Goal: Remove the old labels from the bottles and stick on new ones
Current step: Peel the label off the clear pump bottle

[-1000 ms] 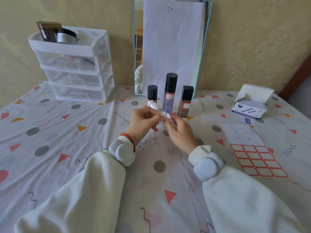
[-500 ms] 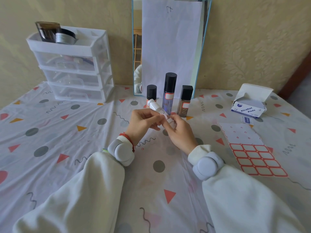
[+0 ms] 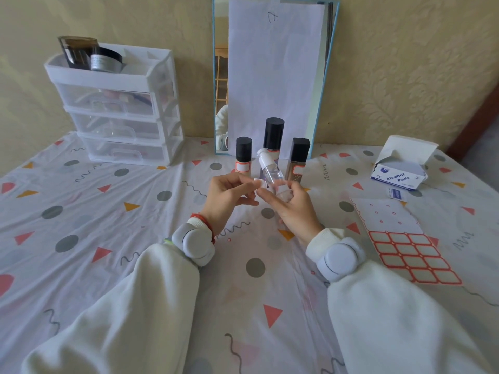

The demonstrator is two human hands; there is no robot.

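Observation:
My right hand (image 3: pixel 293 209) grips a small clear bottle (image 3: pixel 270 171) with a white pump top, tilted up and to the left above the table. My left hand (image 3: pixel 228 197) pinches a small white label (image 3: pixel 258 182) against the bottle's side. Behind the hands stand three black-capped bottles: a short one (image 3: pixel 243 157) bearing a red-bordered label, a tall one (image 3: pixel 273 136) and a square one (image 3: pixel 298 160). A sheet of red-bordered labels (image 3: pixel 410 252) lies to the right of my right wrist.
An open box of alcohol pads (image 3: pixel 399 174) sits at the back right, a loose pad sachet (image 3: pixel 395 194) before it. A white drawer unit (image 3: pixel 118 109) with jars on top stands back left. A mirror (image 3: pixel 272 74) covered with paper leans on the wall.
The clear bottle has swung from lying low between both hands to a steeper upright tilt in my right hand. My left hand has drawn slightly left, pinching the label.

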